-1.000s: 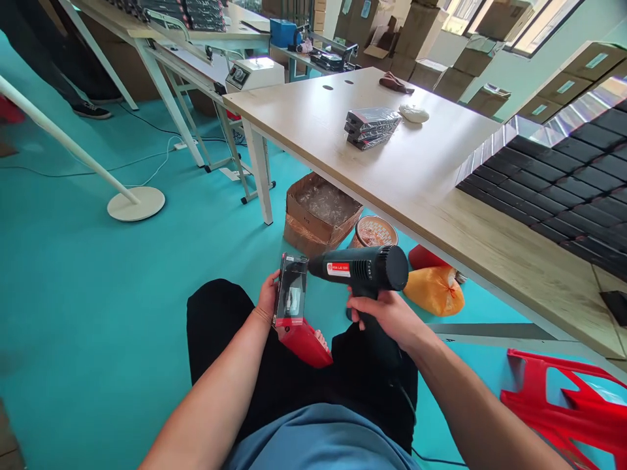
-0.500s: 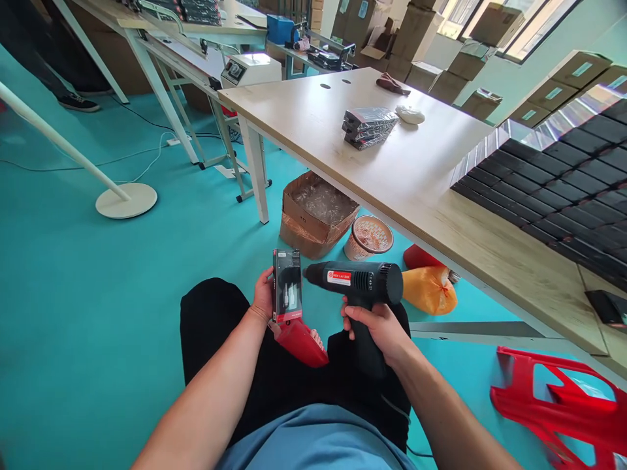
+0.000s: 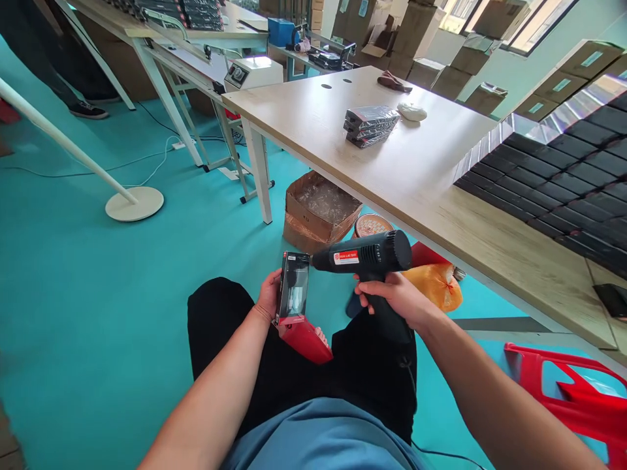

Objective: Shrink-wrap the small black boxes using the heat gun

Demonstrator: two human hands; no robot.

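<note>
The left hand (image 3: 268,297)'s fingers are gripping the box (image 3: 294,287) left of the heat gun (image 3: 369,254); the right hand (image 3: 399,298)'s are clasping the gun, aiming at the box's top; repositioning is apparently requiring finger clearance.

Person wears a plain blue shirt (image 3: 323,434), muted shade, soft creases over the belly, only lower front showing. Black trousers (image 3: 218,323), plain dark cloth, rounded over the knees, folds too dark to make out. Left forearm (image 3: 215,385) and right forearm (image 3: 470,365) bare, sleeves out of frame. Left hand (image 3: 269,295) and right hand (image 3: 394,297) bare, five-fingered.
</note>
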